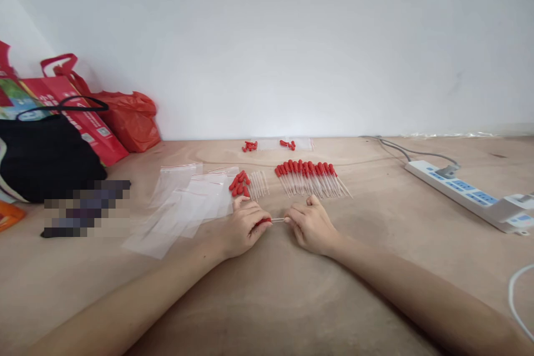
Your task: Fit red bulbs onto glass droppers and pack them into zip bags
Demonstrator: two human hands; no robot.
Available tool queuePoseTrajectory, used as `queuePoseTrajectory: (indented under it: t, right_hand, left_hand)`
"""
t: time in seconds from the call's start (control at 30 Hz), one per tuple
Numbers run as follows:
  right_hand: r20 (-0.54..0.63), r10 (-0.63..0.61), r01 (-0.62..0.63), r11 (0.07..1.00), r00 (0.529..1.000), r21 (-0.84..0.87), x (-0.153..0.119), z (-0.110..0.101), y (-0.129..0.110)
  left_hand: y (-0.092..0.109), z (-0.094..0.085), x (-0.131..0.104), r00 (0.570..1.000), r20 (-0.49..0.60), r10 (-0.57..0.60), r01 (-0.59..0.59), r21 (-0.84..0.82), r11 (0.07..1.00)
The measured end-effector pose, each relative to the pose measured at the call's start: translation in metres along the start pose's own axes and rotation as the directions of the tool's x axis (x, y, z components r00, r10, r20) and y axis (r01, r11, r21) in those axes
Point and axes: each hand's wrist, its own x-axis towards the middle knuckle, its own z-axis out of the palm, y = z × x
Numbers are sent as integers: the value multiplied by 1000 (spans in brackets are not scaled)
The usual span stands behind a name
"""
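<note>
Over the wooden table, my left hand (248, 225) pinches a red rubber bulb, mostly hidden by the fingers. A thin clear dropper tube (277, 220) spans the gap from that bulb to my right hand (308, 225), whose closed fingers grip its other end. Just beyond my left hand lie several loose red bulbs (239, 184) and a row of bare clear tubes (260, 185). Past my right hand, a row of droppers with red bulbs (311, 178) lies side by side, tips toward me.
Clear zip bags (175, 222) overlap on the left. More red bulbs (250, 146) and tubes (269, 144) lie near the wall. A white power strip (463, 192) with cables is at right. Black (50, 156) and red bags (127, 119) stand at left, near a pixelated dark object (87, 211).
</note>
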Motion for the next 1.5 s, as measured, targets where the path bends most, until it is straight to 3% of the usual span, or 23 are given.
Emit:
queuePoseTrajectory:
  t: [0.2, 0.5, 0.7, 0.8, 0.87, 0.93, 1.0, 1.1, 1.37, 1.5]
  right_hand:
    - [111, 96, -113, 981, 989, 156, 2, 0, -5]
    - [264, 219, -308, 878, 939, 367, 5, -3, -8]
    - [214, 105, -159, 954, 971, 255, 8, -15, -2]
    - [121, 220, -247, 925, 968, 290, 8, -18, 14]
    - [39, 449, -429, 822, 893, 374, 8, -18, 34]
    - [-34, 673, -607, 687, 739, 399, 8, -16, 56]
    - [-54, 793, -723, 578, 606, 379, 8, -13, 76]
    - [-79, 864, -822, 498, 497, 276, 10, -9, 93]
    - [-126, 879, -884, 467, 459, 36, 23, -2, 86]
    - [-168, 841, -855, 518, 515, -28, 27, -2, 83]
  left_hand:
    - [0, 0, -1, 997, -24, 69, -68, 37, 997]
    - [-3, -2, -1, 982, -22, 186, -173, 266, 948]
    - [-14, 1, -1, 987, -140, 76, -47, 198, 979]
    - [-22, 0, -1, 979, -197, -57, 103, 233, 967]
    - [-27, 0, 0, 952, -255, -167, 232, 254, 939]
    - [-30, 0, 0, 922, -290, -258, 335, 261, 905]
    - [-32, 0, 0, 899, -302, -318, 399, 261, 879]
    - [-33, 1, 0, 887, -292, -357, 432, 256, 865]
    - [-29, 0, 2, 853, -253, -458, 517, 282, 808]
    - [-29, -2, 3, 824, -261, -502, 563, 288, 775]
